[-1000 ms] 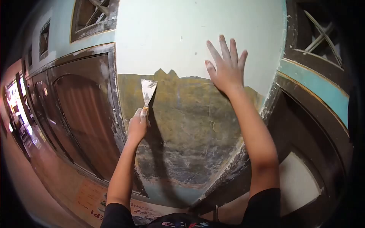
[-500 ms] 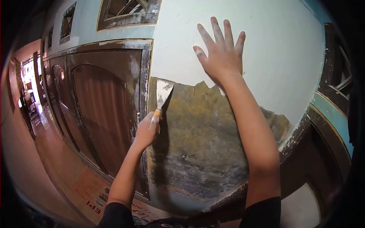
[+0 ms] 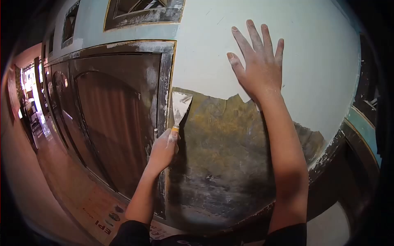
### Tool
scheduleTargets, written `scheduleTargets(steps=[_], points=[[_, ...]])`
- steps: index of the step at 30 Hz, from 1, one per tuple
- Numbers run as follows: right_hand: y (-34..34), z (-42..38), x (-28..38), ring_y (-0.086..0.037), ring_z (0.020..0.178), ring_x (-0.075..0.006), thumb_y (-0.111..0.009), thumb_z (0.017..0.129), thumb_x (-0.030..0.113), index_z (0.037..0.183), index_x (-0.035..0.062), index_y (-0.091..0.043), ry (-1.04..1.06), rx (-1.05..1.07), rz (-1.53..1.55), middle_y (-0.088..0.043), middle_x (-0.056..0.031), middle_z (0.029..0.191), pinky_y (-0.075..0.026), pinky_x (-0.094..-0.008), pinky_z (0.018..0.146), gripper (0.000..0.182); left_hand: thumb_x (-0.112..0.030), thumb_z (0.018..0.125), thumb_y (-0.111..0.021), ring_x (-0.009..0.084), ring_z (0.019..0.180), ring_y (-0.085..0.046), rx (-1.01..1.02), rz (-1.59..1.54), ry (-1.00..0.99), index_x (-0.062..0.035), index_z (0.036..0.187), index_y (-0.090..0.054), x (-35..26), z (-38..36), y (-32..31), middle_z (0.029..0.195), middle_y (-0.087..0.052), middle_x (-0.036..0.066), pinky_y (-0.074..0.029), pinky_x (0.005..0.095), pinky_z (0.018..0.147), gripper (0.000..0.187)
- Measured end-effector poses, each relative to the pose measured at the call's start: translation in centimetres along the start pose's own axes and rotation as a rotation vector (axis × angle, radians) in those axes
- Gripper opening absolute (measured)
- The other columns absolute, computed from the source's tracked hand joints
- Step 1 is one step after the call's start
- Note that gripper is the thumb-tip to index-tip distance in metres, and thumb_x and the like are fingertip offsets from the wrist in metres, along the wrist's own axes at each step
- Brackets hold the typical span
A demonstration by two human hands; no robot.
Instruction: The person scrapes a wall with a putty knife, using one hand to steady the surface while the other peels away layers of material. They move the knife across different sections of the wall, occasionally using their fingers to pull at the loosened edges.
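Observation:
My left hand (image 3: 163, 149) is closed around the yellow handle of a putty knife (image 3: 182, 104). Its broad metal blade, smeared with whitish residue, points upward against the wall, near the top left corner of a bare, brownish-grey patch (image 3: 223, 143) and close beside the door frame. Jagged edges of white paint (image 3: 312, 61) border the patch above. Higher up, my right hand (image 3: 259, 65) lies flat on the painted wall, fingers spread and dusted white, holding nothing. Its forearm crosses in front of the patch and hides part of it.
At left stands a brown wooden door (image 3: 111, 106) within a worn, paint-marked frame (image 3: 166, 82). A small window (image 3: 143, 12) sits above. Printed cardboard (image 3: 100, 217) lies on the floor below, and a corridor (image 3: 49, 135) runs off toward a bright opening. Another dark frame (image 3: 357, 135) edges the right side.
My view has shifted, so the wall appears farther right. The putty knife has moved slightly left along the wall, nearer the door frame. My right hand keeps its place on the wall.

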State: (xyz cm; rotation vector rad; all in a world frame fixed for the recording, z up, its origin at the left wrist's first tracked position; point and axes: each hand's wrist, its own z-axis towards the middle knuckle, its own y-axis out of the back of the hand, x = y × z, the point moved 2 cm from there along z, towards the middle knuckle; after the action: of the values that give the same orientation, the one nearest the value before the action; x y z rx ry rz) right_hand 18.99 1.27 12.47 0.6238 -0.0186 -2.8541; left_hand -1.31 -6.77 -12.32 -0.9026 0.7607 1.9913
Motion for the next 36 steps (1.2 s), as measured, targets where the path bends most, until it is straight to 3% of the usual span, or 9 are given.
scheduleTargets(steps=[3,5,13,27,32,36], points=[[0.2,0.0,0.2,-0.013,0.154,-0.0225,-0.039,0.102,0.053,0.155,0.0389,-0.030,-0.017,0.053,-0.080,-0.021,0.0043,0.165,-0.009,-0.0570,0.124,0.056,-0.048,0.107,-0.035,0.0212,0.056,-0.058,0.044,0.033,-0.031,-0.0023,0.095,-0.058,0.5,0.6,0.4,0.060,-0.055,0.008,-0.044,0.0365,0.058,0.052],[-0.2,-0.2,0.2,-0.014,0.153,-0.0219,-0.041,0.101,0.054,0.154,0.0386,-0.032,-0.016,0.019,-0.090,-0.024,0.0038,0.165,-0.010,-0.0570,0.124,0.056,-0.045,0.107,-0.038,0.0114,0.055,-0.049,0.047,-0.002,-0.038,-0.0020,0.093,-0.056,-0.9,1.8,1.5,0.061,-0.047,0.001,-0.040,0.0287,0.056,0.048],[-0.1,-0.1,0.3,-0.018,0.153,-0.0229,-0.045,0.099,0.053,0.152,0.0366,-0.039,-0.031,-0.009,-0.067,-0.028,0.0037,0.163,-0.008,-0.0543,0.125,0.055,-0.048,0.107,-0.037,0.0116,0.055,-0.050,0.191,-0.081,-0.010,-0.0022,0.097,-0.054,-0.5,0.7,2.2,0.065,-0.049,0.002,-0.040,0.0286,0.055,0.050],[-0.4,-0.1,0.3,-0.021,0.152,-0.0221,-0.047,0.099,0.051,0.150,0.0383,-0.041,-0.032,-0.037,-0.095,-0.030,0.0043,0.162,-0.013,-0.0564,0.124,0.053,-0.044,0.108,-0.037,0.0097,0.059,-0.046,0.201,-0.047,0.000,-0.0038,0.094,-0.054,-1.2,2.2,3.4,0.066,-0.045,0.001,-0.041,0.0288,0.057,0.045],[-0.1,-0.1,0.4,-0.019,0.152,-0.0210,-0.045,0.100,0.053,0.151,0.0383,-0.039,-0.055,0.002,-0.087,-0.029,0.0046,0.163,-0.011,-0.0549,0.125,0.054,-0.049,0.107,-0.037,0.0101,0.057,-0.046,0.181,-0.061,-0.054,-0.0040,0.094,-0.053,0.9,1.9,2.4,0.066,-0.046,0.001,-0.040,0.0288,0.056,0.049],[0.0,-0.3,0.5,-0.018,0.152,-0.0210,-0.045,0.099,0.054,0.151,0.0380,-0.038,-0.053,0.020,-0.109,-0.028,0.0044,0.163,-0.009,-0.0538,0.125,0.055,-0.046,0.108,-0.036,0.0114,0.056,-0.048,0.229,-0.128,-0.054,-0.0033,0.096,-0.052,-1.1,3.6,2.9,0.066,-0.045,0.000,-0.040,0.0283,0.056,0.047]])
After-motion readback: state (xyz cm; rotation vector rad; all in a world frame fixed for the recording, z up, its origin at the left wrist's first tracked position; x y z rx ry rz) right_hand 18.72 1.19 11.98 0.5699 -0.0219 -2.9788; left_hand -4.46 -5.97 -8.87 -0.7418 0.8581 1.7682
